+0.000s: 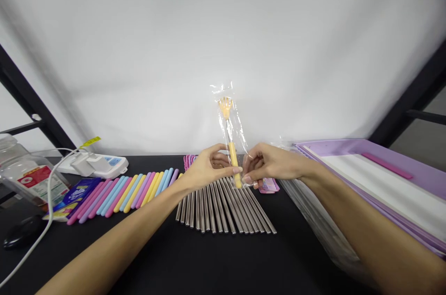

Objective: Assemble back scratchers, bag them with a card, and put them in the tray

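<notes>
Two bare forearms, the left forearm [114, 239] and the right forearm [362, 220], reach in from the bottom corners, closest to the camera. Between them, above the table [163, 258], a yellow back scratcher [232, 153] is held nearly upright inside a clear bag [240, 127], its hand-shaped head at the top. The left hand [211, 165] pinches the handle, thumb across the front and fingers behind. The right hand [266, 162] has its fingers curled and pinches the edge of the bag near the handle's lower end.

Below the hands, metal rods [216, 211] lie side by side in a fan; the left hand and the scratcher hide part of their far ends. Pink curved pieces [189, 161] show just behind the left hand, and a pink packet [269, 186] lies under the right.

To the left runs a row of pastel handles [128, 193], its right end covered by the left hand and forearm. Beyond are a blue packet [78, 193], a power strip [113, 165] and a clear jar [35, 174], with a white cable [50, 188] crossing in front of the jar. To the right, the other forearm blocks part of some clear plastic [313, 206] and a purple tray [344, 143] bearing a pink strip [386, 166]. Behind everything rises a white wall [223, 30].
</notes>
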The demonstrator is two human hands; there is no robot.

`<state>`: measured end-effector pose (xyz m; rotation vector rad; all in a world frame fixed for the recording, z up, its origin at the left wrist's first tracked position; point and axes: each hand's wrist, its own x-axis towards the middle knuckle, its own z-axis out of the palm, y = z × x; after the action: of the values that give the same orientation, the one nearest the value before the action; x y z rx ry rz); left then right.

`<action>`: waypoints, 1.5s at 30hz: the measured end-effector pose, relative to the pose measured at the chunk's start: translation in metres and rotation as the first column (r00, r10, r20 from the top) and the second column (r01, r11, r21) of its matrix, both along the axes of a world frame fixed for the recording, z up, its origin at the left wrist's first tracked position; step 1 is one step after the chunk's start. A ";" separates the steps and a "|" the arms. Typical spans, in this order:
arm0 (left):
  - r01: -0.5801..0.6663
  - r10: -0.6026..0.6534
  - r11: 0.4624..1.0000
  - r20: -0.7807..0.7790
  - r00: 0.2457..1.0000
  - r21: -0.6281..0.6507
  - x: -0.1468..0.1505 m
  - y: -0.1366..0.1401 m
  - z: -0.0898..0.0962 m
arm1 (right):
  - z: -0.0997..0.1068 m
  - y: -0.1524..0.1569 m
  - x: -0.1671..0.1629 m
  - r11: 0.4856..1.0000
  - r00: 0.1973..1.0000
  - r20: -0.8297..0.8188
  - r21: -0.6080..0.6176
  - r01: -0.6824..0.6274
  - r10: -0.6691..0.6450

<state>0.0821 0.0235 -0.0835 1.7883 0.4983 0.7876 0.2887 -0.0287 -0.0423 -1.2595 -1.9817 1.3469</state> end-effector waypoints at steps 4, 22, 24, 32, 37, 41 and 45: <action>-0.144 0.159 0.985 0.190 0.969 -0.092 0.000 0.012 0.006 | 0.000 -0.003 0.001 0.977 0.979 0.121 -0.159 -0.144 0.164; -0.374 0.358 0.926 0.185 0.915 0.057 0.000 0.005 -0.007 | 0.019 -0.018 0.018 0.896 0.924 0.292 -0.433 -0.102 0.247; -0.318 0.306 0.946 0.143 0.941 0.066 0.003 -0.003 -0.007 | 0.021 -0.014 0.031 0.966 0.938 0.334 -0.258 -0.001 0.090; -0.155 0.154 0.986 0.014 0.988 0.060 0.015 -0.028 -0.008 | -0.001 0.005 0.045 0.970 0.666 0.716 0.240 0.045 -0.208; -0.212 0.212 0.977 -0.018 0.977 -0.010 0.016 -0.026 -0.012 | -0.011 0.008 0.036 0.980 0.593 0.783 0.187 0.067 -0.189; -0.204 0.205 0.979 -0.089 0.975 0.017 0.014 -0.025 -0.014 | -0.012 0.009 0.035 0.984 0.575 0.799 0.155 0.087 -0.177; -0.133 0.133 0.991 -0.046 0.990 -0.001 0.014 -0.028 -0.014 | -0.014 0.009 0.037 0.986 0.578 0.799 0.147 0.081 -0.167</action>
<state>0.0966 -0.0045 -0.0976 1.7860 0.6543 0.8383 0.3254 -0.0197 -0.0559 -2.1938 -2.3919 0.5820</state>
